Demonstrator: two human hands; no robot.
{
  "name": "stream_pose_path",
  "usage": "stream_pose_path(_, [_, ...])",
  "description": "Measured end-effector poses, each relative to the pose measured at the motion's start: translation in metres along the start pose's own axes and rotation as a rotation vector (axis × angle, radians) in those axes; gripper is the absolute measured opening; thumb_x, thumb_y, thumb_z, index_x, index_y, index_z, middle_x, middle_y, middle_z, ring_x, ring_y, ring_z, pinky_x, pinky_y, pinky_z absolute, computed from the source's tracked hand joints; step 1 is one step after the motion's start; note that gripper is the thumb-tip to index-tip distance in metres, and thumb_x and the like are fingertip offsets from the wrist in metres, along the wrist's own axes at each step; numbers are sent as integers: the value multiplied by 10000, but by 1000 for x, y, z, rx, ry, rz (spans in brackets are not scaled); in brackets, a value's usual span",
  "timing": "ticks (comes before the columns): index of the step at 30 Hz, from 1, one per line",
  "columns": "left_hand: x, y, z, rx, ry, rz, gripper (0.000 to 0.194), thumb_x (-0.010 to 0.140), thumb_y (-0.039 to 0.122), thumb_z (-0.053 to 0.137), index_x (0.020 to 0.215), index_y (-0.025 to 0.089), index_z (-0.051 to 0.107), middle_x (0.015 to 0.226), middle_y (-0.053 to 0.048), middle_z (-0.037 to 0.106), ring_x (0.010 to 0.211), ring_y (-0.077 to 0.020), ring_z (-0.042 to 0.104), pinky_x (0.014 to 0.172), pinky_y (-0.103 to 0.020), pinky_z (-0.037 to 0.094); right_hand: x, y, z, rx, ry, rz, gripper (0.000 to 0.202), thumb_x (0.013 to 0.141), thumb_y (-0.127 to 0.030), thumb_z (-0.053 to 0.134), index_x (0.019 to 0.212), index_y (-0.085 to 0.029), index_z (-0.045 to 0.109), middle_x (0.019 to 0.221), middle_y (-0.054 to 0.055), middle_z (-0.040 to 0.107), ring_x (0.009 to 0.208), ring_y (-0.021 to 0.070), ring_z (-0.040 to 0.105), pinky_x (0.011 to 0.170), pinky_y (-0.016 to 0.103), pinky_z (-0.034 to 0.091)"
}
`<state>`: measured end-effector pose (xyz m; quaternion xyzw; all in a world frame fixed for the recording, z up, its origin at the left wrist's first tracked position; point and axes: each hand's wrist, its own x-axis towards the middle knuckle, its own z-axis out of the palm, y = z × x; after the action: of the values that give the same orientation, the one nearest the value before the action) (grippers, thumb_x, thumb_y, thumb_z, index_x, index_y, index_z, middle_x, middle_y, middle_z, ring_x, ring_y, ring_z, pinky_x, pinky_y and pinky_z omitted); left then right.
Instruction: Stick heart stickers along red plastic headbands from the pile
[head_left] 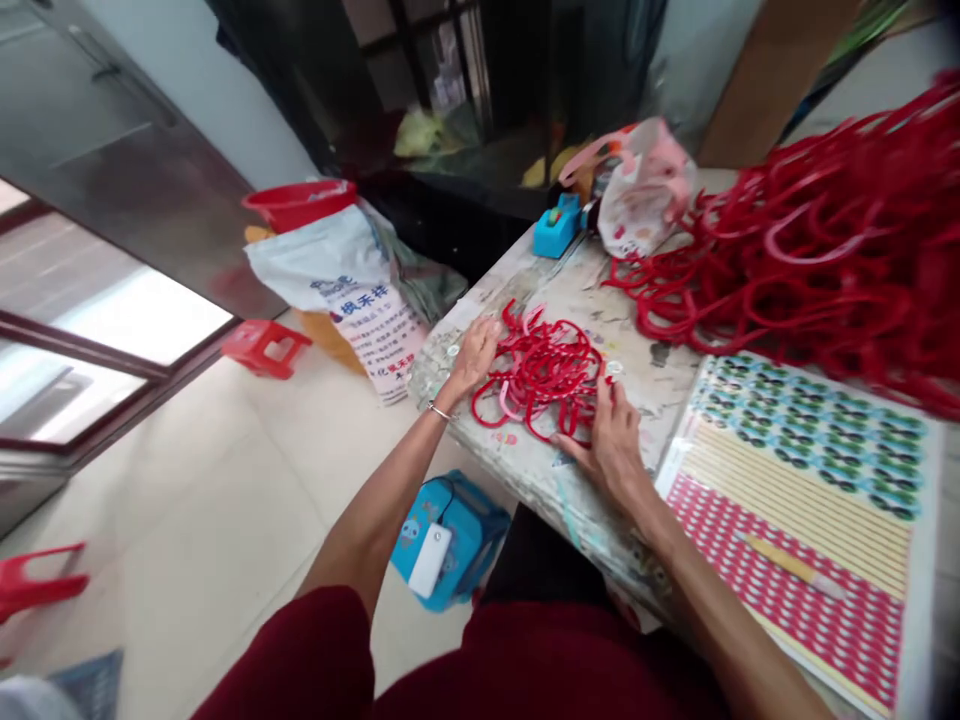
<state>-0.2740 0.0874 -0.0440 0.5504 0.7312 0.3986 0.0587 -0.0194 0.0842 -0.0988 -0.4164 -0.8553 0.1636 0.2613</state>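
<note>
A small pile of red loops point(547, 365), with a few pink ones among them, lies on the worn table point(480, 455) near its corner. My left hand point(475, 352) is at the pile's left edge, fingers together; what they hold, if anything, is too small to name. At the right edge is my right hand point(615, 440), its thumb stretched out from its fingers beside the loops. A small round white sticker shows by the fingertips of my right hand and another lies near my left hand.
A large heap of red loops point(795, 250) covers the table's back right. Nearby are a patterned sticker sheet point(810, 480) with a yellow pen point(787, 563), a blue tape dispenser point(556, 228) and a plastic bag point(641, 200). Below stands a blue stool point(476, 520) with a white device point(430, 560).
</note>
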Motion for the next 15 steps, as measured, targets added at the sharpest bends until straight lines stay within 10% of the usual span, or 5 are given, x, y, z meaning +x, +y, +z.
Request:
stream_pose_path(8, [-146, -75, -96, 81, 245, -472, 401, 916, 367, 327, 906, 112, 637, 877, -95, 687, 822, -180, 635, 760, -301, 487, -3, 7, -3, -75, -53, -47, 1068, 705, -598, 602, 1433, -24, 71, 1424, 303, 181, 1312, 409, 219, 1007, 554, 261])
stream_pose_path(12, [-217, -105, -90, 81, 201, -640, 323, 827, 351, 475, 627, 141, 619, 576, -32, 639, 583, -172, 613, 582, -275, 477, -2, 5, -4, -100, -68, -54, 1032, 741, -620, 539, 1430, -18, 63, 1427, 294, 195, 1328, 394, 197, 1015, 563, 243])
stream_pose_path(15, [-224, -104, -72, 22, 224, -646, 332, 837, 357, 455, 648, 141, 623, 590, -34, 642, 566, -169, 623, 559, -271, 483, 0, 4, -2, -110, -72, -50, 1036, 742, -642, 514, 1433, -30, 44, 1434, 281, 196, 1337, 394, 185, 1015, 574, 236])
